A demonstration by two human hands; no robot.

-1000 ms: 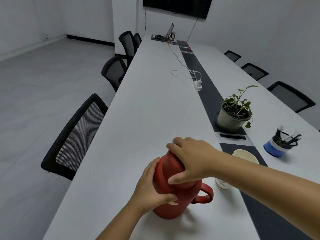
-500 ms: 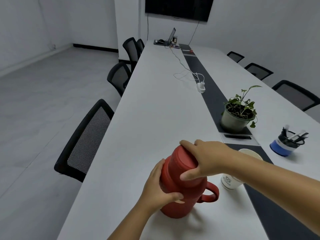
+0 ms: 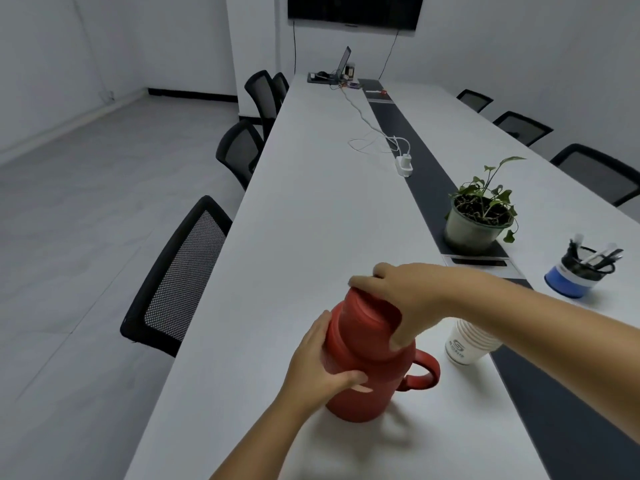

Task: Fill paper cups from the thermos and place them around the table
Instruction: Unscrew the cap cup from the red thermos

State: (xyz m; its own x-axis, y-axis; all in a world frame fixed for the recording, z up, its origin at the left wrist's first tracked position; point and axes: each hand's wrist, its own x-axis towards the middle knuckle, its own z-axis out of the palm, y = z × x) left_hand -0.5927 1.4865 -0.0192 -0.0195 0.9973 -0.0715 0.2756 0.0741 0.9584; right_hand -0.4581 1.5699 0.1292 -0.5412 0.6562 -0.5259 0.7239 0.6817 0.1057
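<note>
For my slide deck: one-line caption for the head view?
Left hand steadies the red thermos while right hand grips its lid, stacked paper cups waiting beside it.

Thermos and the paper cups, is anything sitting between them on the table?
Nothing visible does. The red thermos stands just left of the stack of paper cups, with bare white table between them; only its handle points that way.

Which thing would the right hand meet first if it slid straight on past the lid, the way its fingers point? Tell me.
The right hand grips the thermos lid, fingers pointing left. That way looks free: only bare table, then its edge and the mesh chair below, though depth is unclear.
</note>
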